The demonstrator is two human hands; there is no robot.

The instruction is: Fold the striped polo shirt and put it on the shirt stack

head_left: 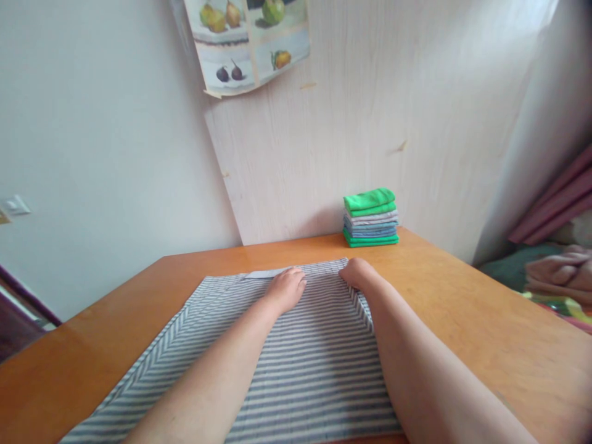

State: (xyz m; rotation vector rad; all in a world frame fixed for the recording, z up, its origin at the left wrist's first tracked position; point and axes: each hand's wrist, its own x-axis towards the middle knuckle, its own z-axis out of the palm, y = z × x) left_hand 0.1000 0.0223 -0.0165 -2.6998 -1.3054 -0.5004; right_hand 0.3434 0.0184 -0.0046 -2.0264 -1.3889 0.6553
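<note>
A cloth with grey-blue and white stripes [319, 357] lies spread on the wooden table, its near part reaching the bottom of the view. My left hand [289, 288] rests on its far part, palm down, with the fingers lying on the fabric. Beside those fingertips a plain white strip [264, 274] runs along the far edge. At the far right corner my right hand [358, 273] is closed on the cloth's edge, fingers mostly hidden under the hand. Along that right side the edge looks turned up a little near my wrist.
A stack of folded cloths [370, 219], green, pale and blue, stands at the back of the table [444, 290] against a pale board [319, 154]. Fruit pictures [252, 43] hang above. Heaped fabrics [559, 277] lie beyond the right edge.
</note>
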